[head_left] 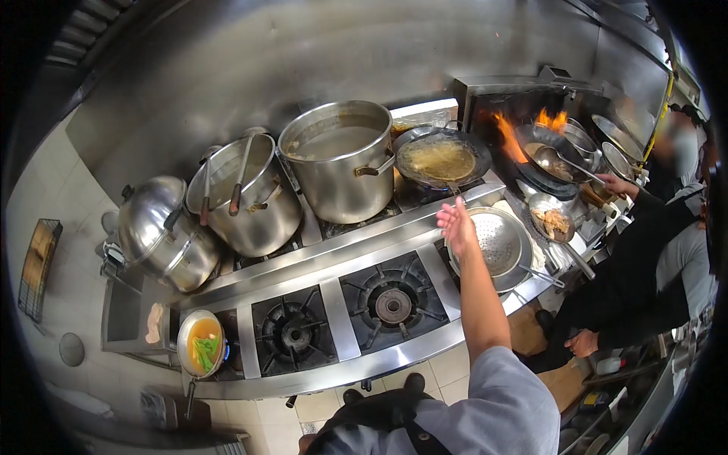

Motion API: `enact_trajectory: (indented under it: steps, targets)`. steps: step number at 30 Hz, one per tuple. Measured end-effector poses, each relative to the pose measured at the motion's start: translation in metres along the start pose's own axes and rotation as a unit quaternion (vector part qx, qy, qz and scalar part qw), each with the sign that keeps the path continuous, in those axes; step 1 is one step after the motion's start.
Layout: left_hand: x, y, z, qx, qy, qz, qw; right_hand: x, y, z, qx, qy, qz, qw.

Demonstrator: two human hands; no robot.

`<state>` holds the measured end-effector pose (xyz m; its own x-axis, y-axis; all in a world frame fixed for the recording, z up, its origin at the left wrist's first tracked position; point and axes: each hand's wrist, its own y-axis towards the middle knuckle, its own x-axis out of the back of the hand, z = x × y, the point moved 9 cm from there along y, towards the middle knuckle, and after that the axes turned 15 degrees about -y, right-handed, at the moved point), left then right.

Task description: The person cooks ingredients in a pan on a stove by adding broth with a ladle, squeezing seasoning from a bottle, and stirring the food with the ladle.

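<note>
right grip [455,221]: fingers loosely spread, above colander's [503,241] far-left rim, contact unclear | left grip: cannot tell | colander: right, near side of oil wok [438,161] | pan [185,348] with greens [203,352]: near left | co-worker's hand [618,186]: far right, on ladle [570,166]

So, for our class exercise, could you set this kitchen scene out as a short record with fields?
Place: kitchen range
Right hand: open, stretched out near a colander and a wok of yellowish liquid
Front left: pan with liquid and green vegetables
Front middle: two burners
Back left: lidded pot, then two open pots
Co-worker: one hand holding a ladle at another wok, beside flames
</note>
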<state>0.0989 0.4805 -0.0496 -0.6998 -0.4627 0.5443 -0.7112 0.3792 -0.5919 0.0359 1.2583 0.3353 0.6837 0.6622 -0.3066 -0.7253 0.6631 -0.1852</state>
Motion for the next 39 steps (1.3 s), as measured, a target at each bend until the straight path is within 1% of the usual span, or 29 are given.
enact_trajectory:
  steps: [2,4,6,7,8,10,12,13,14,15,16,17,18,19,20,21,22,23,24,25,27,28,29,31,32,33,35,38,39]
  targets:
    - [-0.005,-0.002,0.000,-0.002,0.001,0.003,1.000,-0.016,-0.027,-0.017,-0.006,-0.030,0.048,0.998]
    - [-0.009,0.000,0.000,-0.010,0.011,0.013,1.000,-0.037,-0.063,-0.045,-0.022,-0.065,0.128,0.989]
    - [-0.012,0.006,0.006,-0.024,0.023,0.028,0.999,-0.063,-0.112,-0.083,-0.054,-0.082,0.230,0.968]
    - [-0.013,0.009,0.006,-0.034,0.028,0.039,0.998,-0.076,-0.142,-0.108,-0.111,-0.094,0.267,0.953]
    - [-0.014,0.014,0.008,-0.044,0.036,0.048,0.997,-0.085,-0.170,-0.140,-0.146,-0.136,0.299,0.933]
    - [-0.013,0.026,0.011,-0.072,0.050,0.071,0.994,-0.100,-0.227,-0.190,-0.153,-0.301,0.350,0.874]
    - [-0.003,0.041,0.012,-0.096,0.040,0.097,0.990,-0.096,-0.278,-0.255,-0.219,-0.402,0.357,0.814]
    - [0.007,0.046,0.014,-0.088,-0.004,0.111,0.990,-0.086,-0.295,-0.292,-0.236,-0.414,0.345,0.809]
    - [0.016,0.050,0.016,-0.069,-0.071,0.125,0.987,-0.076,-0.311,-0.317,-0.234,-0.416,0.315,0.820]
    - [0.024,0.053,0.019,-0.035,-0.182,0.145,0.972,-0.057,-0.328,-0.349,-0.247,-0.436,0.280,0.819]
    - [0.030,0.054,0.020,0.000,-0.304,0.171,0.937,-0.016,-0.332,-0.416,-0.231,-0.528,0.278,0.768]
    - [0.036,0.055,0.019,0.033,-0.425,0.198,0.882,0.023,-0.348,-0.461,-0.143,-0.683,0.273,0.663]
    - [0.042,0.055,0.017,0.059,-0.514,0.221,0.827,0.060,-0.364,-0.502,-0.066,-0.813,0.246,0.524]
    - [0.051,0.053,0.021,0.084,-0.535,0.220,0.811,0.152,-0.395,-0.569,-0.210,-0.790,0.080,0.570]
    - [0.056,0.057,0.038,0.128,-0.508,0.186,0.831,0.209,-0.428,-0.623,-0.250,-0.827,0.137,0.484]
    - [0.061,0.062,0.056,0.173,-0.482,0.153,0.845,0.190,-0.466,-0.596,-0.315,-0.749,0.131,0.568]
    - [0.079,0.050,0.047,-0.030,-0.267,0.199,0.943,0.172,-0.505,-0.567,-0.383,-0.655,0.109,0.642]
    - [0.081,0.056,0.051,-0.140,-0.107,0.198,0.964,0.153,-0.547,-0.537,-0.446,-0.562,0.077,0.692]
    - [0.076,0.051,0.061,-0.237,0.056,0.197,0.950,0.154,-0.557,-0.536,-0.471,-0.567,0.065,0.672]
    - [0.068,0.039,0.075,-0.299,0.162,0.204,0.918,0.153,-0.567,-0.534,-0.497,-0.571,0.053,0.652]
    - [0.058,0.002,0.081,-0.383,0.296,0.211,0.849,0.137,-0.565,-0.518,-0.490,-0.550,0.032,0.676]
    - [0.058,0.003,0.091,-0.362,0.301,0.224,0.853,0.108,-0.557,-0.494,-0.382,-0.633,0.122,0.662]
    - [0.053,0.003,0.095,-0.344,0.288,0.242,0.860,0.108,-0.558,-0.500,-0.407,-0.565,0.063,0.715]
    - [0.050,0.000,0.090,-0.338,0.277,0.257,0.862,0.111,-0.545,-0.511,-0.434,-0.420,-0.043,0.796]
    - [0.047,-0.002,0.084,-0.344,0.277,0.260,0.859,0.108,-0.545,-0.492,-0.449,-0.319,-0.161,0.819]
    - [0.043,-0.004,0.078,-0.357,0.279,0.262,0.852,0.103,-0.536,-0.478,-0.433,-0.251,-0.207,0.841]
    - [0.033,-0.004,0.058,-0.379,0.296,0.245,0.842,0.118,-0.509,-0.472,-0.392,-0.144,-0.283,0.864]
    - [0.035,0.022,0.026,-0.334,0.363,0.159,0.855,0.159,-0.449,-0.464,-0.334,-0.053,-0.312,0.888]
    - [0.042,0.027,0.013,-0.317,0.251,0.159,0.901,0.177,-0.424,-0.461,-0.310,-0.042,-0.312,0.897]
